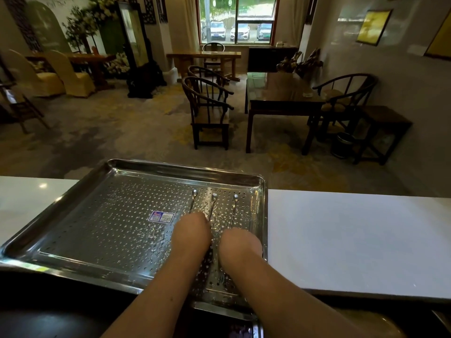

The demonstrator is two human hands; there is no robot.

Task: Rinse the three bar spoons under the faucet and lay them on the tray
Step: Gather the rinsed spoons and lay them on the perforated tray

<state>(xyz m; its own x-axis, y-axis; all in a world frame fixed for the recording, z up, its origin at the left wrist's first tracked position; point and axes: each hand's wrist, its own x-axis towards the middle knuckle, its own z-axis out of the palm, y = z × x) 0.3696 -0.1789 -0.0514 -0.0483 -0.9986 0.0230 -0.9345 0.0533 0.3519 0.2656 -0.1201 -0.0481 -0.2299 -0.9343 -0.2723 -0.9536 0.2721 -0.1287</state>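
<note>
A perforated steel tray [73, 215] lies on the counter in front of me. Three thin bar spoons rest side by side on its right part, bowls pointing away: the left spoon [193, 200], the middle spoon [213, 203] and the right spoon [234, 207]. My left hand [191, 231] covers the near ends of the left and middle spoons. My right hand [240, 243] covers the near end of the right spoon. Both hands show only their backs, and the fingers are hidden underneath. Water drops lie on the tray around the spoons.
The white counter [341, 240] stretches to the right of the tray and a little to its left. A blue sticker [161, 217] sits mid-tray. A dark sink edge [61, 301] runs below the tray. Chairs and tables stand in the room beyond.
</note>
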